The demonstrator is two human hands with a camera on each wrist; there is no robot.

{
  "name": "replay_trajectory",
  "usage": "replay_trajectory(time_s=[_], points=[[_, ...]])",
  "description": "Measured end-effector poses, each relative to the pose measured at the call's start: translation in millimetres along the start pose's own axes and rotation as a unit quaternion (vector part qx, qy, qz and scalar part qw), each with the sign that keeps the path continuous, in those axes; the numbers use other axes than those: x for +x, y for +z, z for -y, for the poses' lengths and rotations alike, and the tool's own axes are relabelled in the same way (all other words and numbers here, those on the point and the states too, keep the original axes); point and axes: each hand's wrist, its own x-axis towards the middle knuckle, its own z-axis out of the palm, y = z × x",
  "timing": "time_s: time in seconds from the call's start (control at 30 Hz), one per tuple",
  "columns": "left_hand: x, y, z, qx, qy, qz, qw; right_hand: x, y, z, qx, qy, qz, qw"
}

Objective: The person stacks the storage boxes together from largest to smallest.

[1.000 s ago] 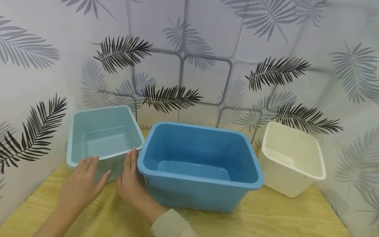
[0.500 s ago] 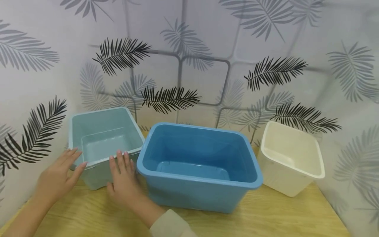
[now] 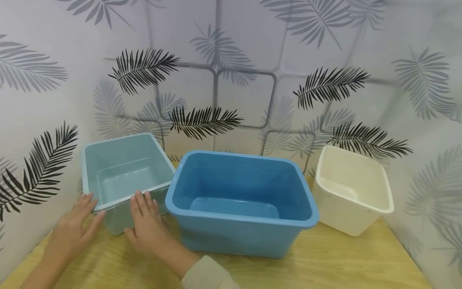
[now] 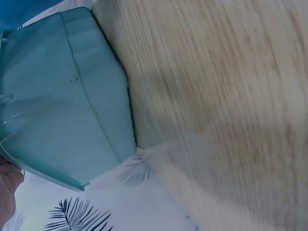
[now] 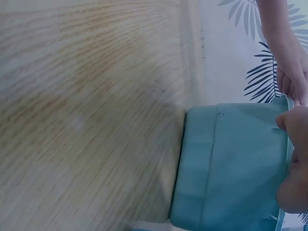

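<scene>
A pale teal plastic bin (image 3: 120, 206) stands at the left of the table, its front left corner toward me. My left hand (image 3: 68, 230) is at that corner, fingertips on the rim and thumb spread apart just below it. With nearly straight fingers, my right hand (image 3: 148, 228) lies against the bin's front side, its fingertips up at the rim. In the left wrist view the bin's side wall (image 4: 53, 101) faces the camera, and part of the left hand (image 4: 8, 187) shows at the rim. The right thumb (image 5: 288, 120) overlaps the rim in the right wrist view.
Close to the right of the teal bin stands a larger blue bin (image 3: 234, 235). Farther right is a cream bin (image 3: 343, 216), turned at an angle. All stand on a wooden table (image 3: 317, 265) before a leaf-patterned wall covering (image 3: 249, 48).
My left hand has moved left from the front rim to the bin's corner. My right hand has slid left along the front. The teal bin has turned slightly, its front left corner swinging right.
</scene>
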Motion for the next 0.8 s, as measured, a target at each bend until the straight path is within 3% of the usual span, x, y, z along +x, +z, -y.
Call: replay_trajectory(time_s=[0.2, 0.57, 0.8], points=[[-1.9, 1.4, -9.7, 0.007, 0.017, -0.018, 0.9997, -2.8, 1.8, -2.1, 0.044, 0.02, -0.025, 0.9985], [4.5, 3.7, -23.9, 0.007, 0.093, -0.048, 0.9945, -2.9, 9.1, -3.9, 0.153, 0.072, -0.082, 0.9822], [8.5, 6.2, -24.6, -0.027, 0.145, -0.053, 0.9876, -2.7, 9.7, -2.5, 0.185, 0.098, -0.09, 0.9737]])
